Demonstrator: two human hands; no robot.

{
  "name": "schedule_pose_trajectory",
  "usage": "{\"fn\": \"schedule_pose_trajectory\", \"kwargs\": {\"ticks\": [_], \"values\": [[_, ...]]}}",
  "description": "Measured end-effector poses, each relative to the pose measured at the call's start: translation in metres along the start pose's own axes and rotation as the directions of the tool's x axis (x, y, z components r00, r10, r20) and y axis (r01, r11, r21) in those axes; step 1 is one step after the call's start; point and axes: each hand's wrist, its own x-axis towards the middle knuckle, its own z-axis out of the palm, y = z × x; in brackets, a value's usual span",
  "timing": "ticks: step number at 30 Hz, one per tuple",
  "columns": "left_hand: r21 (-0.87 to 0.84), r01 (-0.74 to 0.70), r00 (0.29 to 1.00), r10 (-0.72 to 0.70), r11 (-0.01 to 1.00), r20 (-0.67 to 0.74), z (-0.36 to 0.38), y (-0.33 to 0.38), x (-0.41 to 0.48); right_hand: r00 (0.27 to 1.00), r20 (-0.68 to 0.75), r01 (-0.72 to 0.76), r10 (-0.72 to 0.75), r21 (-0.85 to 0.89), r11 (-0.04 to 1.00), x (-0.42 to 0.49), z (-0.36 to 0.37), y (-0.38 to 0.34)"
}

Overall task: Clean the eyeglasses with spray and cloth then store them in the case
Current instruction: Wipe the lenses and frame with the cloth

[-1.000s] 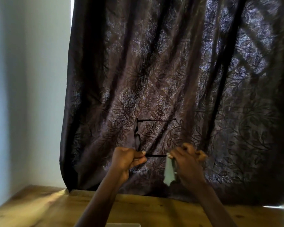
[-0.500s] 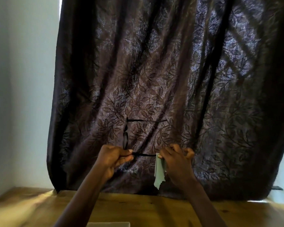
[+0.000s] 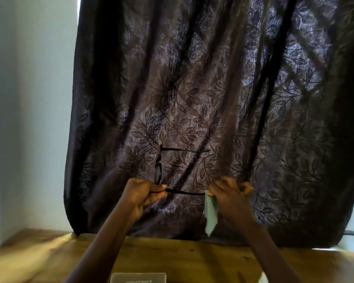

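The left hand (image 3: 143, 196) pinched thin black-framed eyeglasses (image 3: 184, 192) at the hinge, above the wooden table (image 3: 39, 258). The right hand (image 3: 231, 198) gripped a pale green cloth (image 3: 211, 215) around one temple tip. A flat greyish box (image 3: 138, 278) lay below, contents unclear.

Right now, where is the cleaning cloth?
Head view, right of centre: the cloth hangs from the right hand, beside the lower temple tip of the eyeglasses, above the wooden table.

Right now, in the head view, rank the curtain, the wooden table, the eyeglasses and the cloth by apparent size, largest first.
1. curtain: fills most of the view.
2. wooden table: cropped at the bottom edge.
3. eyeglasses: wider span, thin outline.
4. cloth: partly bunched in the right hand; order with eyeglasses unsure.
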Motion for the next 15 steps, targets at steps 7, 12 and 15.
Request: {"fn": "schedule_pose_trajectory", "kwargs": {"ticks": [7,12,15], "values": [[-0.001,-0.009,1.000,0.009,1.000,0.004,0.017,-0.007,-0.001,0.982,0.178,-0.089,0.055,0.190,0.978,0.011,-0.012,-0.017],[-0.005,-0.013,1.000,0.013,1.000,0.019,0.033,-0.015,-0.007,0.983,0.180,-0.063,0.028,0.193,0.979,0.015,-0.012,-0.063],[0.002,0.002,1.000,-0.002,1.000,0.007,0.021,-0.011,-0.004,0.978,0.208,-0.014,-0.017,0.148,0.989,0.012,-0.011,-0.049]]}}
